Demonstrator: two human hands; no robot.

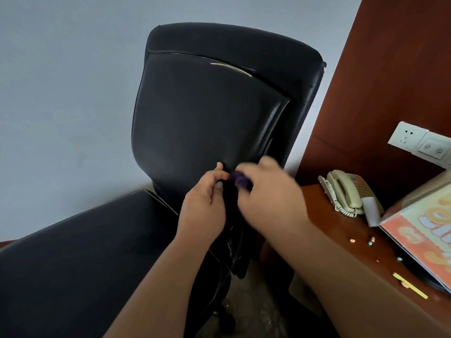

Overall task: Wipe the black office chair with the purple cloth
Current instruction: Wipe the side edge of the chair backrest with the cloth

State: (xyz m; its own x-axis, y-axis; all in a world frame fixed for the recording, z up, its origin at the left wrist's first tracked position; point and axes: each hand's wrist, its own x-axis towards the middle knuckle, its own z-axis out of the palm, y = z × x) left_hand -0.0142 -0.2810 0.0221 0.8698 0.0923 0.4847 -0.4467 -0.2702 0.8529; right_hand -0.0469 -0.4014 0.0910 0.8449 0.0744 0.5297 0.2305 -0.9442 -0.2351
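Observation:
The black office chair (210, 111) fills the middle of the view, its backrest upright and its seat (85, 252) reaching toward the lower left. The purple cloth (240, 179) is bunched at the base of the backrest, with a dark length of it hanging down between my hands. My left hand (203, 204) pinches the cloth from the left side. My right hand (271, 191), blurred, grips the cloth from the right and covers much of it.
A brown desk (341, 245) stands to the right with a beige corded telephone (346, 191), a colourful framed sheet (419, 230), a yellow strip and small bits. A wooden panel with a white socket (412, 140) rises behind it. A pale wall lies behind the chair.

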